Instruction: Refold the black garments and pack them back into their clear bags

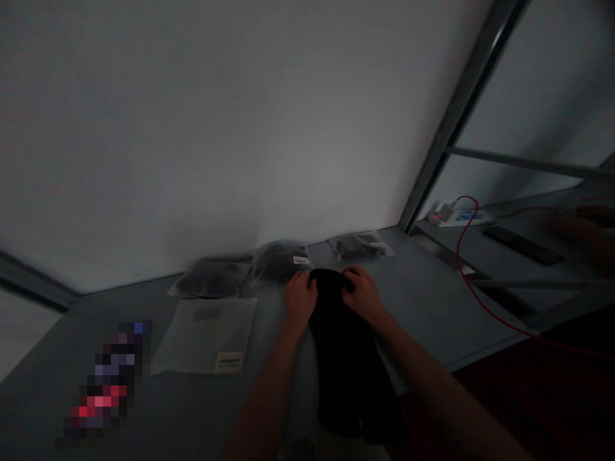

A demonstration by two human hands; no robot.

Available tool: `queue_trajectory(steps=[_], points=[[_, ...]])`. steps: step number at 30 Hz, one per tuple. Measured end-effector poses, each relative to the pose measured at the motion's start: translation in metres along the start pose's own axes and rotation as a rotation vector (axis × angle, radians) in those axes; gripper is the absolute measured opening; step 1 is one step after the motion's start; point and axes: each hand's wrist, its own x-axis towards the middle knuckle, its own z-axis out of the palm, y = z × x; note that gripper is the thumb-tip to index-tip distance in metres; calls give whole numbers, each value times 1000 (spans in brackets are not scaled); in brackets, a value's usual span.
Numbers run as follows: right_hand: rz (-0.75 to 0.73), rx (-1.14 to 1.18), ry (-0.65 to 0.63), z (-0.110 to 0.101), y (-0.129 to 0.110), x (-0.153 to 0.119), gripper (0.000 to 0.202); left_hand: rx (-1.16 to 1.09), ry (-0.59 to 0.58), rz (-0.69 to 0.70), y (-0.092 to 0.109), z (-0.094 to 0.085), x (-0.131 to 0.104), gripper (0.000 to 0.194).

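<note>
A pair of black pants (341, 358) hangs from my two hands over the grey table, its lower end splitting into two legs near the table's front edge. At its upper left corner, my left hand (300, 299) is closed on the cloth. My right hand (364, 296) pinches the upper right corner, fingers partly hidden by the fabric. Just beyond my hands lies a clear bag with dark contents and a white label (278, 261). To the left of my left hand is a flat, translucent bag (204, 336) with a label in its corner.
Another bag with dark contents (211, 279) lies at the back left, and one (360, 246) at the back right. A pixelated object (103, 384) is at far left. Beyond a metal post (446, 134) are a power strip (461, 216), red cable (460, 253), dark phone-like slab (523, 245) and another person's blurred hand (589, 224).
</note>
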Motion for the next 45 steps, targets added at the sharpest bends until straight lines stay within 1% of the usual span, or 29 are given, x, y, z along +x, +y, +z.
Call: queue_trajectory(steps=[5, 9, 12, 14, 16, 17, 21, 22, 23, 26, 28, 33, 36, 40, 43, 45], points=[[44, -119, -23, 0, 0, -1, 12, -58, 27, -57, 1, 1, -1, 21], [94, -211, -6, 2, -1, -1, 8, -105, 127, -140, 4, -3, -1, 17], [149, -256, 6, 3, -2, 0, 6, -39, 169, -134, 4, -4, -1, 23], [173, -268, 12, 3, -2, 0, 5, 9, 131, -111, 3, -2, 0, 20], [175, -264, 18, 3, -3, 1, 4, 32, 72, -97, 3, 0, 1, 15], [171, -258, 27, 4, -3, 1, 5, 47, 60, -95, 4, 0, 1, 14], [164, -200, 93, 6, -2, 3, 6, 147, 124, -62, 15, -3, 4, 20], [163, -182, 109, 7, -1, 4, 6, 173, 120, -54, 19, -4, 6, 20], [161, -165, 122, 7, 0, 4, 7, 197, 95, -49, 24, -6, 8, 20], [138, -130, 140, 9, 3, 4, 7, 273, -38, -70, 38, -7, 15, 23], [106, -110, 142, 9, 4, 3, 9, 303, -88, -95, 46, -2, 19, 25], [6, -18, 125, 8, 1, 0, 25, 272, -86, -140, 59, 17, 27, 25], [-9, 29, 110, 7, 0, -1, 32, 235, -77, -189, 60, 23, 29, 25], [-19, 48, 98, 7, 1, 0, 34, 187, -40, -248, 55, 22, 31, 34], [-9, 43, 82, 7, 2, 0, 35, 138, -32, -247, 50, 20, 34, 39], [22, 28, 63, 8, 3, 0, 34, 94, -45, -225, 45, 18, 36, 37]])
